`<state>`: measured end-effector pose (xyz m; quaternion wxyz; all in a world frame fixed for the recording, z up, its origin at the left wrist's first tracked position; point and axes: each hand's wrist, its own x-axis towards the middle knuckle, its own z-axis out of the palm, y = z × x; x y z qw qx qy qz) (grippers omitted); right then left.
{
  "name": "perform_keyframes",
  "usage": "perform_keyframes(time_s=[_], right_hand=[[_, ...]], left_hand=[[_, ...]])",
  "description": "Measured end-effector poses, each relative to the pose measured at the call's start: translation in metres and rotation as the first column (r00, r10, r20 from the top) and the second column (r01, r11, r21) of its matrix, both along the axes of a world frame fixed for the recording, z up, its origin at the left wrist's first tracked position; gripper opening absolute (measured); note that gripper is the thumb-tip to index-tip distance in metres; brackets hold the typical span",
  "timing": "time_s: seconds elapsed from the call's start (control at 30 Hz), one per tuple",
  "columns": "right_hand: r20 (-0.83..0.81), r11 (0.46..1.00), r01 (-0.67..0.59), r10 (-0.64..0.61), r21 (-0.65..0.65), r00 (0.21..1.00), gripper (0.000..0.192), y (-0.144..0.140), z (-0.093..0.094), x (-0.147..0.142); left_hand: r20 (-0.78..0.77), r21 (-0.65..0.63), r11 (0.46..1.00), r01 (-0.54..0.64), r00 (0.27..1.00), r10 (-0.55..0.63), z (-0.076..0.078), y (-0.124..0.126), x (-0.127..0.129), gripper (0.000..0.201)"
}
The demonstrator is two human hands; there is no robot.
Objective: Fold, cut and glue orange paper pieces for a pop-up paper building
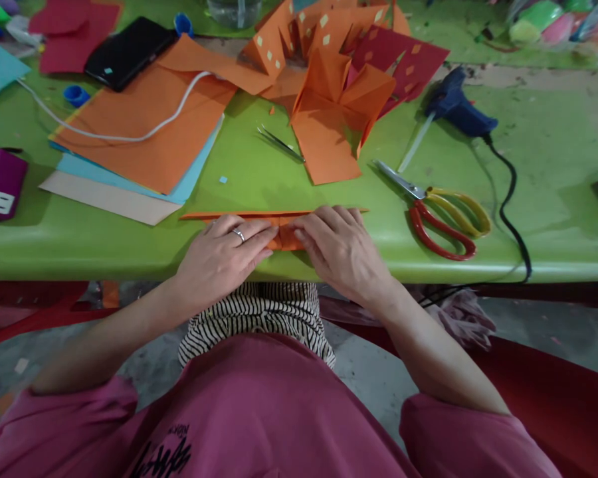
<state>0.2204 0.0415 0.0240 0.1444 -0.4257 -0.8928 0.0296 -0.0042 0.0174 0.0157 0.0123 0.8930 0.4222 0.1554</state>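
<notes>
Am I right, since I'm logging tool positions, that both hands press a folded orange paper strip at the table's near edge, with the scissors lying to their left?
Not quite: the head view shows the scissors lying to the right of the hands. The rest holds: the left hand and right hand both press the folded orange paper strip at the near edge of the green table.

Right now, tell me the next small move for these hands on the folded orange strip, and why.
Probably slide both hands outward along the crease. The left hand and right hand press the orange paper strip only near its middle at the green table edge, while its thin ends extend uncovered on both sides.
</notes>
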Motion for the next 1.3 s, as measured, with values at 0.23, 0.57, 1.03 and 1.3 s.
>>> perform_keyframes(time_s=[0.23,0.57,1.03,1.3], right_hand=[[-0.046,0.999,-0.041,0.042,0.033,0.998,0.046,-0.004,-0.008,0.010],[-0.046,0.989,-0.031,0.038,0.146,0.998,0.042,-0.018,-0.018,0.016],[-0.037,0.968,-0.031,0.042,0.248,0.998,0.039,-0.028,-0.020,0.014],[-0.014,0.954,-0.044,0.051,0.295,0.999,0.048,-0.039,-0.019,0.015]], left_hand=[[0.037,0.031,0.999,0.009,0.999,-0.010,0.001,0.004,-0.003,0.031],[-0.002,0.132,0.991,0.009,1.000,-0.009,-0.006,-0.009,-0.004,0.034],[-0.078,0.217,0.974,0.069,0.995,-0.054,-0.009,-0.020,-0.009,0.041],[-0.125,0.325,0.938,0.117,0.989,-0.080,-0.013,-0.021,-0.009,0.038]])
